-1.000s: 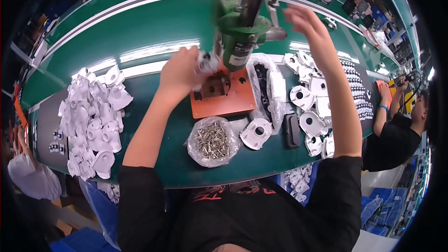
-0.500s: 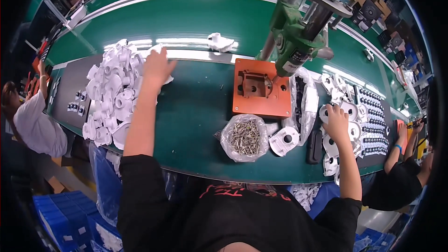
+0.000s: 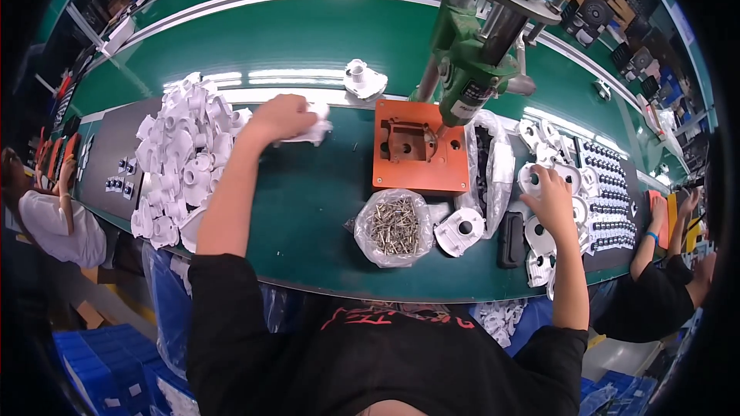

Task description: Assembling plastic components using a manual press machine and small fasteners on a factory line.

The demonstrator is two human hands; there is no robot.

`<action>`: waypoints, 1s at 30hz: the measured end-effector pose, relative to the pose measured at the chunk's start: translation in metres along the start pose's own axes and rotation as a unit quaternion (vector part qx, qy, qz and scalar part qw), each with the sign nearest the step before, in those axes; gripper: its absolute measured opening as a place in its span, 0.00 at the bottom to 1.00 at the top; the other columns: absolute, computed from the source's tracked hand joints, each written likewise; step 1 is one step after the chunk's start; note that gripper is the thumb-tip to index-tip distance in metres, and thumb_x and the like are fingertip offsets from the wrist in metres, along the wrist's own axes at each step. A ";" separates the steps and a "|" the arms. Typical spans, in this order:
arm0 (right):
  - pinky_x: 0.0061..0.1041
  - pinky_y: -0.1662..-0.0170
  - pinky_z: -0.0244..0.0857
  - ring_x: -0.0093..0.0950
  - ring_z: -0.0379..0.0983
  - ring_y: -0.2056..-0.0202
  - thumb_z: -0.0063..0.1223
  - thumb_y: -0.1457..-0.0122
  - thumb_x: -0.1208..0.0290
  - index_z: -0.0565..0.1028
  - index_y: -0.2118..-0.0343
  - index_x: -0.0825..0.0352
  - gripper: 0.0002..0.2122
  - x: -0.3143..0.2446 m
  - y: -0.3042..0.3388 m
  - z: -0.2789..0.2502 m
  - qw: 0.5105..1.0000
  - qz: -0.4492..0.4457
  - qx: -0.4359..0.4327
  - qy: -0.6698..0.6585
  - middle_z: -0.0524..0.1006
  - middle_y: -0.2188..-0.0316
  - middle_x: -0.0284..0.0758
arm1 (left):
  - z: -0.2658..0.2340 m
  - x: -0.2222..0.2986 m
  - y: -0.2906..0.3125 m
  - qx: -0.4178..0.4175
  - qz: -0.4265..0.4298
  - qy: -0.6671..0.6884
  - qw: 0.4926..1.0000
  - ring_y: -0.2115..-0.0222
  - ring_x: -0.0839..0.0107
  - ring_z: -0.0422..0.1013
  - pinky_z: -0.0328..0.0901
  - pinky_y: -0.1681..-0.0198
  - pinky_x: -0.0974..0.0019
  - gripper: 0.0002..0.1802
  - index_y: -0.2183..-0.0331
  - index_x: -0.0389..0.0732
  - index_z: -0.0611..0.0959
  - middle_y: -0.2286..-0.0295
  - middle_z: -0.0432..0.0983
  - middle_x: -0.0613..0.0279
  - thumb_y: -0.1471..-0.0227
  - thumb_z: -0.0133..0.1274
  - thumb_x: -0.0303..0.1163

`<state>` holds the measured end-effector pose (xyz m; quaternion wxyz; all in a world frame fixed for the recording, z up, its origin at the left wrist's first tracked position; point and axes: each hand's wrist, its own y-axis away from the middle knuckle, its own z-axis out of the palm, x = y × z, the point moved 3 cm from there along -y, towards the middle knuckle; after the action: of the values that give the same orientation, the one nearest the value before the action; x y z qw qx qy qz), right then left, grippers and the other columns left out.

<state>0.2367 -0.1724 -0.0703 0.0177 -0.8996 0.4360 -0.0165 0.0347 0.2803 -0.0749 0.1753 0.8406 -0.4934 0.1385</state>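
My left hand (image 3: 285, 118) is closed on a white plastic part (image 3: 314, 129), just right of a large heap of white plastic parts (image 3: 185, 150). My right hand (image 3: 551, 192) rests over a group of flat white housings (image 3: 541, 240) on the right; its thumb and fingers are apart, and I see nothing held in them. Between the hands stands a green press (image 3: 472, 69) with an orange fixture block (image 3: 420, 173) under it. The block's recess holds no white part. Another white part (image 3: 364, 81) sits alone behind, by the rail.
A plastic bag of metal screws (image 3: 397, 227) lies before the fixture. Beside it are a white housing (image 3: 460, 231), a black oblong case (image 3: 510, 239) and a clear plastic bag (image 3: 501, 173). Rows of small black-and-silver pieces (image 3: 613, 196) lie far right. Other people work at both sides.
My left hand has come away from the heap toward the right, bringing a white part with it. My right hand stays over the housings, its fingers shifting slightly. The view has shifted a little.
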 end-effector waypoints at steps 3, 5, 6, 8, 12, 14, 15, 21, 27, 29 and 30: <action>0.35 0.52 0.56 0.39 0.67 0.56 0.63 0.59 0.67 0.67 0.53 0.62 0.27 -0.006 0.005 -0.003 0.999 -0.023 0.013 -0.031 0.72 0.58 0.39 | 0.033 0.026 -0.036 -0.067 0.070 0.072 0.993 0.69 0.61 0.72 0.65 0.63 0.62 0.18 0.67 0.38 0.79 0.71 0.76 0.52 0.57 0.47 0.41; 0.35 0.53 0.57 0.40 0.68 0.56 0.63 0.60 0.67 0.68 0.54 0.63 0.26 -0.013 0.007 -0.007 0.997 -0.039 0.009 -0.070 0.72 0.59 0.39 | 0.051 0.033 -0.058 -0.085 0.112 0.143 0.980 0.69 0.60 0.72 0.66 0.63 0.62 0.22 0.59 0.42 0.78 0.69 0.77 0.53 0.56 0.47 0.40; 0.35 0.53 0.57 0.40 0.68 0.57 0.62 0.60 0.67 0.68 0.54 0.63 0.26 -0.016 0.009 -0.010 0.996 -0.047 -0.003 -0.082 0.72 0.59 0.40 | 0.054 0.032 -0.068 -0.084 0.115 0.143 0.979 0.69 0.60 0.72 0.66 0.63 0.62 0.22 0.59 0.42 0.78 0.69 0.77 0.53 0.56 0.47 0.40; 0.35 0.53 0.58 0.40 0.68 0.57 0.62 0.60 0.67 0.68 0.54 0.63 0.26 -0.012 0.012 -0.009 0.996 -0.044 -0.006 -0.082 0.72 0.59 0.40 | 0.053 0.031 -0.084 -0.034 0.050 0.128 0.990 0.69 0.64 0.72 0.65 0.62 0.63 0.27 0.50 0.45 0.73 0.68 0.77 0.53 0.56 0.46 0.39; 0.36 0.53 0.59 0.41 0.68 0.57 0.62 0.59 0.67 0.68 0.54 0.64 0.26 -0.010 0.021 -0.018 0.994 -0.036 0.003 -0.108 0.72 0.59 0.42 | 0.035 0.023 -0.079 0.080 -0.002 0.170 0.982 0.78 0.70 0.71 0.65 0.72 0.68 0.34 0.47 0.44 0.69 0.78 0.76 0.55 0.58 0.48 0.44; 0.32 0.54 0.61 0.38 0.69 0.57 0.61 0.57 0.68 0.67 0.52 0.65 0.26 -0.007 0.019 -0.018 0.986 -0.018 -0.017 -0.167 0.72 0.60 0.42 | 0.023 0.017 -0.070 0.166 0.031 0.183 0.968 0.77 0.74 0.71 0.65 0.71 0.70 0.31 0.50 0.40 0.71 0.79 0.75 0.55 0.57 0.49 0.42; 0.32 0.54 0.61 0.38 0.69 0.57 0.61 0.57 0.68 0.67 0.52 0.65 0.26 -0.011 0.019 -0.022 0.985 -0.017 -0.019 -0.168 0.72 0.60 0.42 | 0.013 0.027 -0.058 0.165 0.030 0.182 0.969 0.77 0.74 0.71 0.65 0.71 0.70 0.31 0.50 0.40 0.71 0.79 0.75 0.55 0.57 0.49 0.42; 0.27 0.51 0.60 0.28 0.68 0.55 0.57 0.52 0.66 0.58 0.45 0.71 0.32 -0.070 0.020 -0.041 0.767 -0.044 -0.094 -0.633 0.72 0.58 0.40 | -0.004 0.086 0.016 0.057 0.106 0.435 0.893 0.72 0.78 0.69 0.64 0.69 0.74 0.15 0.62 0.39 0.69 0.75 0.72 0.63 0.54 0.49 0.27; 0.29 0.51 0.62 0.30 0.66 0.51 0.60 0.51 0.70 0.54 0.41 0.69 0.35 -0.166 0.024 -0.057 0.635 -0.133 -0.014 -0.761 0.64 0.49 0.41 | 0.010 0.153 0.078 -0.023 0.329 0.450 0.830 0.67 0.79 0.70 0.65 0.65 0.74 0.17 0.60 0.37 0.70 0.68 0.73 0.62 0.54 0.54 0.24; 0.30 0.49 0.60 0.30 0.63 0.49 0.61 0.52 0.71 0.54 0.41 0.68 0.36 -0.179 0.024 -0.053 0.651 -0.160 0.039 -0.741 0.63 0.48 0.40 | 0.018 0.163 0.084 0.051 0.359 0.465 0.808 0.69 0.79 0.71 0.65 0.66 0.74 0.17 0.60 0.36 0.70 0.70 0.73 0.62 0.54 0.55 0.23; 0.30 0.48 0.59 0.31 0.63 0.49 0.62 0.53 0.71 0.54 0.41 0.68 0.37 -0.183 0.024 -0.056 0.633 -0.162 0.045 -0.756 0.64 0.49 0.40 | 0.015 0.162 0.085 0.050 0.359 0.468 0.806 0.69 0.79 0.71 0.65 0.66 0.74 0.17 0.60 0.36 0.70 0.70 0.73 0.62 0.54 0.55 0.23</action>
<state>0.1017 -0.0447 -0.0185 0.3788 -0.6519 0.1158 0.6466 0.0376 0.1089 -0.0089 0.2801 0.4449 -0.6106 0.5923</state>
